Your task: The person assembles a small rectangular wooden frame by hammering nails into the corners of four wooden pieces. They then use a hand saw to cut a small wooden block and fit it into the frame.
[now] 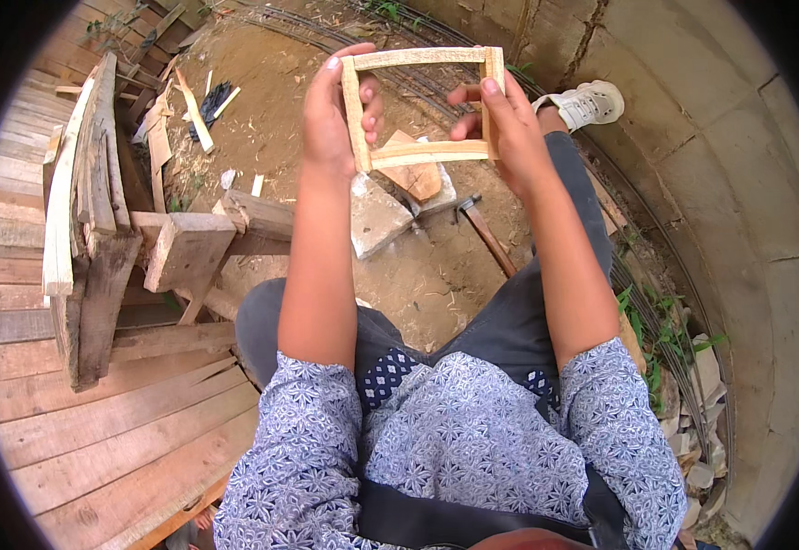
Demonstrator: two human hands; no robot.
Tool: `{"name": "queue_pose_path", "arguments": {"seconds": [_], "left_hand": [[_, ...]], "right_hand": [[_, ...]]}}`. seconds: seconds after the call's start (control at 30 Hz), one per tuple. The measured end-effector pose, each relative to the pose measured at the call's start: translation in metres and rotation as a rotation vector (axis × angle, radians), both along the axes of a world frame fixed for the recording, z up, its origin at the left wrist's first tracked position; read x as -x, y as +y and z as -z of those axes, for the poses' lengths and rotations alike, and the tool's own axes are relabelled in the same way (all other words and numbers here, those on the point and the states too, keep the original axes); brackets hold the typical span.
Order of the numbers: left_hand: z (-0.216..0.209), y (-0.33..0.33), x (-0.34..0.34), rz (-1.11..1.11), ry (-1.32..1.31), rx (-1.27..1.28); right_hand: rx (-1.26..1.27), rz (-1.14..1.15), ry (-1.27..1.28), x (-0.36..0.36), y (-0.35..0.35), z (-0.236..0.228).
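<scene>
Wood boards [23, 348] make up the far left, and next to them is a rough plank stand [184, 252]. Thin wood scraps [196, 119] lie on the brown dirt ground [271, 92] past it. Then comes the left hand [328, 124], up high, curled around the left side of a small wooden frame [431, 153], with its fingertips showing through the hole. The frame is up in the air between the two hands, above the ground. It looks like the main shape is made: four pale sticks meet at four corners, and it seems to stay together as one piece. Nothing fills the middle, and I see no paint on it. I cannot tell if the corners have nails, or if they need more work. Beyond the frame, on the ground, is a grey block [378, 220] with a wood chunk [418, 179] on it. A hammer [488, 236] lies to the right of the block, with no hand on it. Last, the right hand [514, 128] holds the frame's right side, thumb in front and fingers bent behind. A white shoe [592, 104] and a grey wall [720, 165] are farther right.
</scene>
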State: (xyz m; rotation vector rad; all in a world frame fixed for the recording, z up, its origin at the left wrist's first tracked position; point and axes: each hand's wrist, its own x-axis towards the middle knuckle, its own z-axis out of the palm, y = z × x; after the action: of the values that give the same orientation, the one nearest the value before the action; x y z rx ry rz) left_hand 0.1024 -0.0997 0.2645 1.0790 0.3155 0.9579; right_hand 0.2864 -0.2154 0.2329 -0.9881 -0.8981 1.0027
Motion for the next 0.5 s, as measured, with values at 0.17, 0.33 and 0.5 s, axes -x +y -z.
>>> {"name": "queue_pose_path", "arguments": {"seconds": [0.17, 0.33, 0.5], "left_hand": [[0.005, -0.012, -0.020, -0.121, 0.060, 0.001], [0.013, -0.012, -0.022, -0.183, 0.085, 0.028], [0.016, -0.013, -0.030, -0.182, 0.058, 0.023]], "right_hand": [[-0.148, 0.122, 0.134, 0.003, -0.002, 0.008], [-0.159, 0.190, 0.109, 0.008, -0.001, 0.018], [-0.171, 0.214, 0.080, 0.001, -0.003, 0.020]]}}
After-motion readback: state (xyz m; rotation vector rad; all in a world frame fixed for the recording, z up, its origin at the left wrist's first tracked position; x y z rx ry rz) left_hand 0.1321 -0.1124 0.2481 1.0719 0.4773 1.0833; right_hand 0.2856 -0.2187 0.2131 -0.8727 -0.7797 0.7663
